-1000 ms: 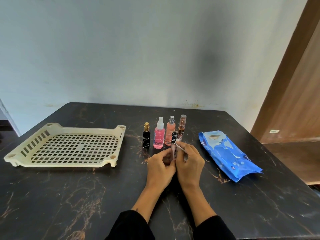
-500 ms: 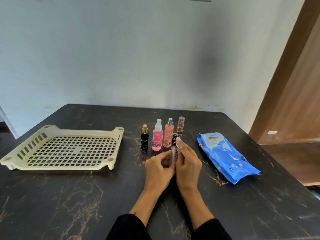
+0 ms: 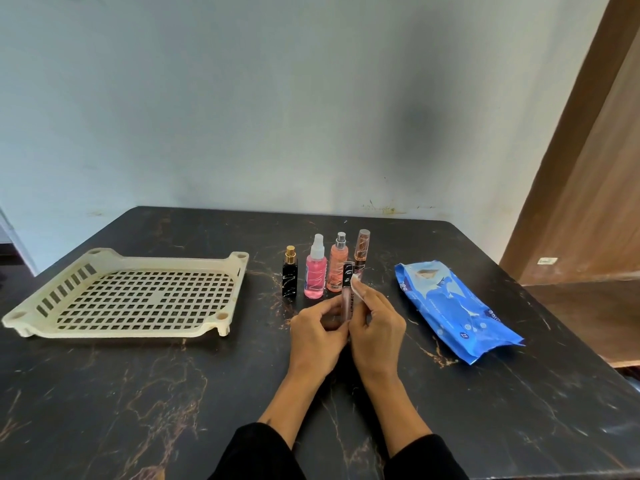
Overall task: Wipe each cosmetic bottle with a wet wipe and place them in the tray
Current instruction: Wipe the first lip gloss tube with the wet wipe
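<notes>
A black marble-veined table [image 3: 104, 393] stands against a pale blue wall [image 3: 242, 98]. At its left lies a cream slotted tray [image 3: 221, 271]. 4 bottles [image 3: 315, 275] stand mid-table. The left hand [image 3: 317, 332] grips a slim tube [image 3: 347, 299]; the right hand [image 3: 377, 327] pinches a wet wipe [image 3: 356, 292] against it. A blue wipe pack [image 3: 453, 303] lies right, beside wooden panelling [image 3: 588, 185].

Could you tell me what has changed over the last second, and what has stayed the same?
Very little changed. The right hand keeps rubbing the wet wipe along the slim tube, which the left hand still holds upright. Nothing was picked up or let go. The four standing bottles, tray and wipes pack stayed put.
</notes>
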